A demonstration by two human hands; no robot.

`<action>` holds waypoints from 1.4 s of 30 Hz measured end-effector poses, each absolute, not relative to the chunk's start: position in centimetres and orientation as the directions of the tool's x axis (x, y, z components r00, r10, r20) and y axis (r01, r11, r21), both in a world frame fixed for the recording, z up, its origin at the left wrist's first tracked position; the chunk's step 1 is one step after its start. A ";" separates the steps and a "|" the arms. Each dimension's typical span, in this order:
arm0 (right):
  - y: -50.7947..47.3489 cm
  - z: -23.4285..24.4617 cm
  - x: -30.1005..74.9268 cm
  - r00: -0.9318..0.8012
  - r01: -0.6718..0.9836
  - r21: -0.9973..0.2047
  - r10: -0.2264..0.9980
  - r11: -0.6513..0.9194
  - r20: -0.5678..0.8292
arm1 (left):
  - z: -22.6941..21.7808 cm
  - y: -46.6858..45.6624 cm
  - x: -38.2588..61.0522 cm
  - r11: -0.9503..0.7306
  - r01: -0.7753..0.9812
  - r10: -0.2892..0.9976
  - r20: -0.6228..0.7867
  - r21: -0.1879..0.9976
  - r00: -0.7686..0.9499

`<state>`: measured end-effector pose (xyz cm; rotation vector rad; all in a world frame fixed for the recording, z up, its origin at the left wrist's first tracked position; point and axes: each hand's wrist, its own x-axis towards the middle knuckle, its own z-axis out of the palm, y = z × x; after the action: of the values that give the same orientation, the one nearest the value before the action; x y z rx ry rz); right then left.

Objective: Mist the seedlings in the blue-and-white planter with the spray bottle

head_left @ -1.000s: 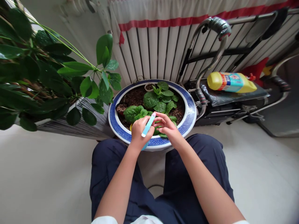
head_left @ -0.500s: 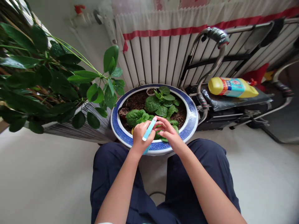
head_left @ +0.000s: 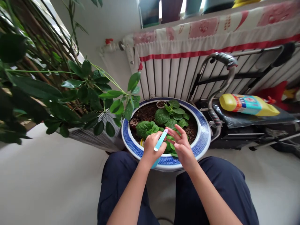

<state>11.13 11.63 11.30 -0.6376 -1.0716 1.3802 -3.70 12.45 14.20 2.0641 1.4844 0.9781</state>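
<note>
My left hand [head_left: 152,146] is closed round a light blue tool [head_left: 161,140] with a white tip, held over the near side of a round blue-and-white planter [head_left: 203,142]. My right hand [head_left: 181,145] is just right of it, fingers bent and spread among the green leafy plants [head_left: 164,117] growing in dark soil; its fingertips almost touch the tool's tip. I cannot tell whether those fingers pinch a leaf. A bit of yellow shows under my left hand. My knees in dark trousers flank the planter.
A big leafy houseplant [head_left: 58,97] in a ribbed pot [head_left: 93,139] fills the left. A white radiator [head_left: 171,72] under a red-striped cloth stands behind. At right a metal-framed cart [head_left: 220,78] holds a lying yellow bottle [head_left: 248,104]. Pale floor all around.
The view has tilted up and shifted, so planter and hands sit lower and further right in the picture. Both hands keep nearly the same pose over the plants.
</note>
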 end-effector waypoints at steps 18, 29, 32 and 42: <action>11.3 10.8 10.7 -0.166 -0.374 -0.918 0.965 0.129 0.203 | 14.7 12.8 -6.7 -0.299 0.343 0.902 0.146 0.891 0.407; 11.1 11.1 10.3 -0.250 -0.282 -0.942 0.934 0.183 0.257 | 14.0 12.6 -7.5 -0.325 0.205 0.905 0.240 0.923 0.351; 11.0 11.1 10.3 -0.264 -0.250 -0.946 0.926 0.206 0.271 | 13.9 12.5 -7.6 -0.335 0.179 0.896 0.255 0.925 0.364; 10.6 10.7 10.3 -0.314 -0.186 -0.947 0.897 0.263 0.311 | 13.5 12.2 -6.9 -0.323 0.210 0.918 0.251 0.923 0.307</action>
<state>10.31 10.63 10.74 -0.7016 -1.4720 1.2835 -6.94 12.23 13.51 1.7399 1.0217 1.0688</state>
